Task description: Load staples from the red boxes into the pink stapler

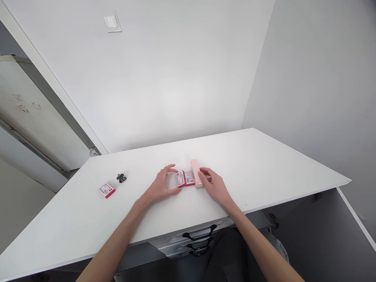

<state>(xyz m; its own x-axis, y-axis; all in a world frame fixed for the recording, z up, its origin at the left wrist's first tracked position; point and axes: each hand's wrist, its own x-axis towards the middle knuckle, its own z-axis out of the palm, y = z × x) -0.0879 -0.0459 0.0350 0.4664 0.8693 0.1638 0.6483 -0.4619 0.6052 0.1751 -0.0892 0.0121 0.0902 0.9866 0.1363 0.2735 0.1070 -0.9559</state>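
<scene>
Near the middle of the white tabletop lies a small red-and-white printed carton [188, 178], with a fold or seam across it. My left hand [161, 185] curves around the carton's left end, its thumb and forefinger at the two near corners. Against the carton's right end stands a pink stapler [196, 172], its long side pointing away from me. My right hand [214, 184] has its fingers on the stapler's right side; part of the grip is hidden. Whether the carton reaches under the stapler cannot be made out.
To the left lie another red-and-white box [107, 190] and a small black object [121, 178]. The white tabletop [264, 164] meets a wall behind. Drawers with black handles [199, 233] sit below its front edge. A light switch [112, 22] is on the wall.
</scene>
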